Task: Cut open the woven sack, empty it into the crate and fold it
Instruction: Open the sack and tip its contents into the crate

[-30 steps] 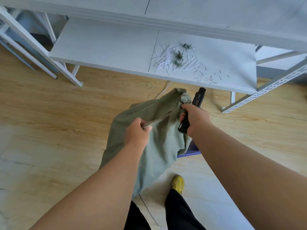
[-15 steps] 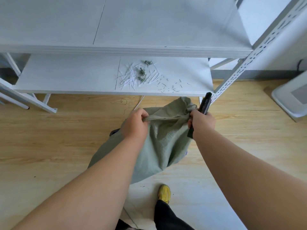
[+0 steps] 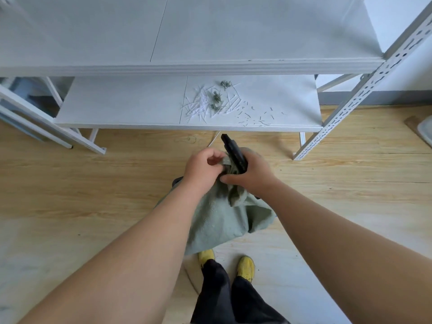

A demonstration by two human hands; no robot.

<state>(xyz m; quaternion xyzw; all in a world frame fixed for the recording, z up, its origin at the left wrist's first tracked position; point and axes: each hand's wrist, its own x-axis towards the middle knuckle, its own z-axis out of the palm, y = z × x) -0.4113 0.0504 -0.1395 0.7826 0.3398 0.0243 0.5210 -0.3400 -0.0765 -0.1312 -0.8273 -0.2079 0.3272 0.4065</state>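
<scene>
A grey-green woven sack point(image 3: 222, 218) hangs in front of me above the wooden floor, its top bunched together. My left hand point(image 3: 202, 168) pinches the sack's top edge. My right hand point(image 3: 251, 171) sits right beside it, closed on the sack's gathered top and on a black-handled cutter point(image 3: 233, 152) whose handle sticks up toward the shelf. The blade is hidden by my hand. A dark edge point(image 3: 176, 181) shows behind the sack on its left; the rest of that object is hidden.
A white metal shelf rack point(image 3: 233, 66) stands just ahead; its lower shelf point(image 3: 128, 104) carries scattered white strips and green thread scraps point(image 3: 216, 99). A slotted rack leg point(image 3: 350, 104) slants at the right. A white bin corner point(image 3: 425, 132) sits far right. My yellow shoes point(image 3: 245, 267) stand below.
My two hands have come together, gathering the sack's spread mouth into a bunch. The cutter handle now points up and left between them. The view has shifted so that both feet show.
</scene>
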